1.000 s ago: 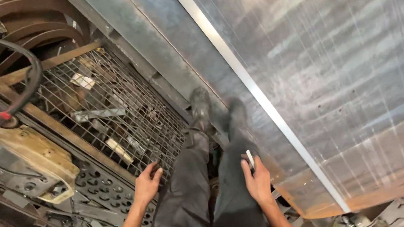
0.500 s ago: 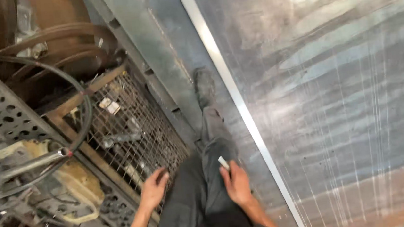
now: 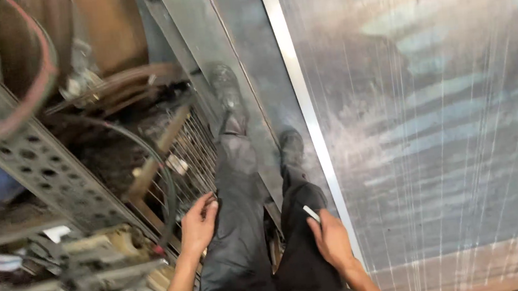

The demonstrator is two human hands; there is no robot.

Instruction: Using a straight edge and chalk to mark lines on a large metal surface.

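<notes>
I look straight down at my own legs in dark trousers and dark boots (image 3: pixel 228 92), mid-stride on a grey metal strip (image 3: pixel 245 53). My left hand (image 3: pixel 198 222) hangs beside my left thigh with curled fingers and nothing in it, just next to a wire mesh rack (image 3: pixel 193 148). My right hand (image 3: pixel 329 236) hangs by my right thigh and holds a small white stick-like piece (image 3: pixel 312 213) between its fingers. To the right lies a large shiny metal sheet (image 3: pixel 431 118) with a bright edge strip (image 3: pixel 294 86).
On the left stand cluttered machine parts: a perforated metal bar (image 3: pixel 49 176), a black cable loop (image 3: pixel 155 173), a red hose (image 3: pixel 30 103), wooden slats (image 3: pixel 148 167). A wooden board (image 3: pixel 469 267) edges the sheet at the bottom right.
I have stepped forward along the strip; my left boot is now ahead of the right. The view has swung, the clutter sliding down-left. Both hands hang at my thighs as before.
</notes>
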